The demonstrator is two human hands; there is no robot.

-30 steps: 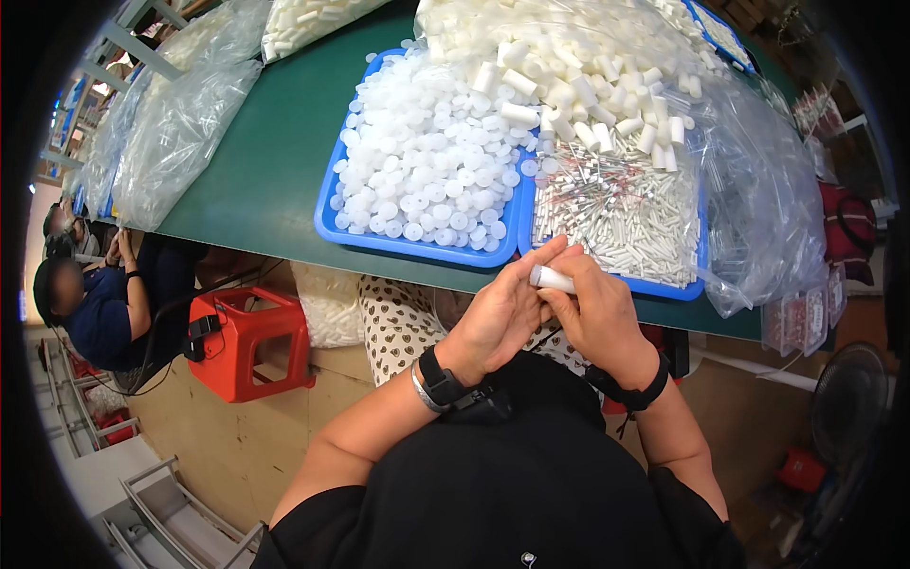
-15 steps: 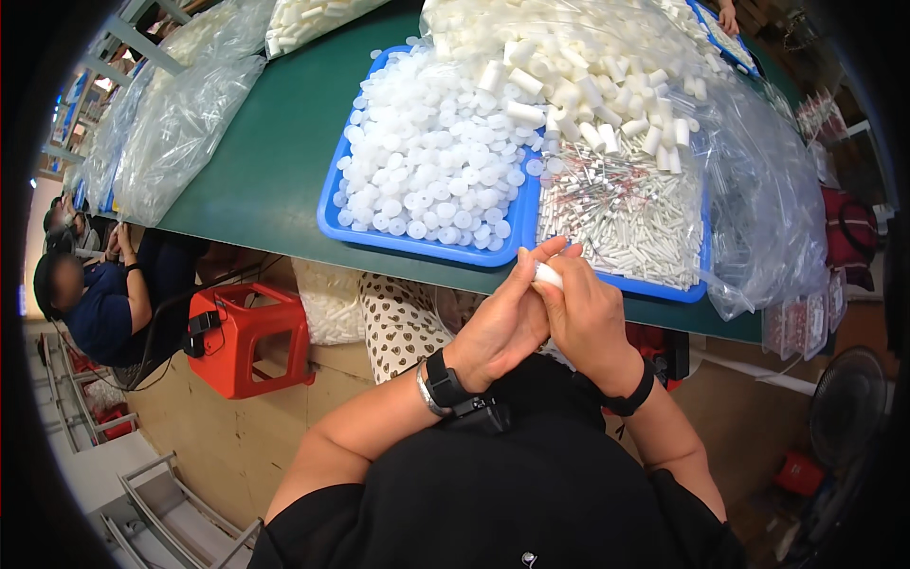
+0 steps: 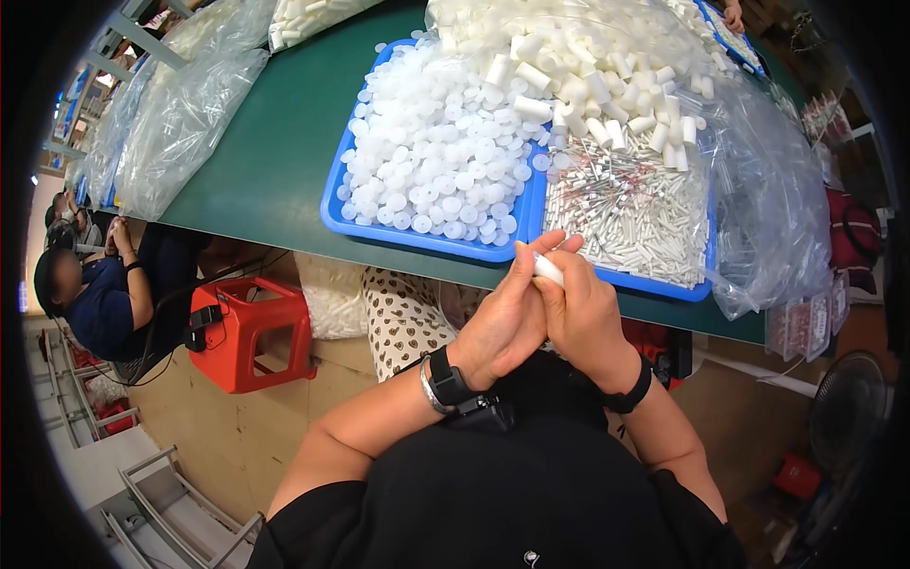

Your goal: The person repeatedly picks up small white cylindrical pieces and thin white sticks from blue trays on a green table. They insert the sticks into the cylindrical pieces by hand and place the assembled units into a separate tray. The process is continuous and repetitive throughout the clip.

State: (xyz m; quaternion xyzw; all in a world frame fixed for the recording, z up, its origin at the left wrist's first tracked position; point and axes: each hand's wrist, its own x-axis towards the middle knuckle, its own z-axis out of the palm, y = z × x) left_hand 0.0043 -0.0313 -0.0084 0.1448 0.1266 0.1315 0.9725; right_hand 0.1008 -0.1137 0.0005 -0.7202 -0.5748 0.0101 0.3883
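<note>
My two hands meet just in front of the table edge, around a short white cylinder [image 3: 547,270]. My right hand [image 3: 586,318] is closed on it, with the thumb lying along its side. At its upper end, the thumb and fingers of my left hand [image 3: 502,332] close in around it; the exact grip is partly hidden. Just beyond stand a blue tray [image 3: 417,242] of translucent white discs [image 3: 436,142] and a second blue tray [image 3: 654,284] holding thin white pieces with red and dark leads [image 3: 630,204].
Cream foam-like cylinders [image 3: 607,85] in clear plastic lie heaped behind the trays on the green table [image 3: 256,180]. Plastic bags [image 3: 180,123] rest at the left, another clear bag [image 3: 763,199] at the right. A red stool [image 3: 246,332] and a seated person [image 3: 100,303] are farther left.
The hands stay together around the white cylinder, with only a slight shift of the fingers. The whole view has moved a little.
</note>
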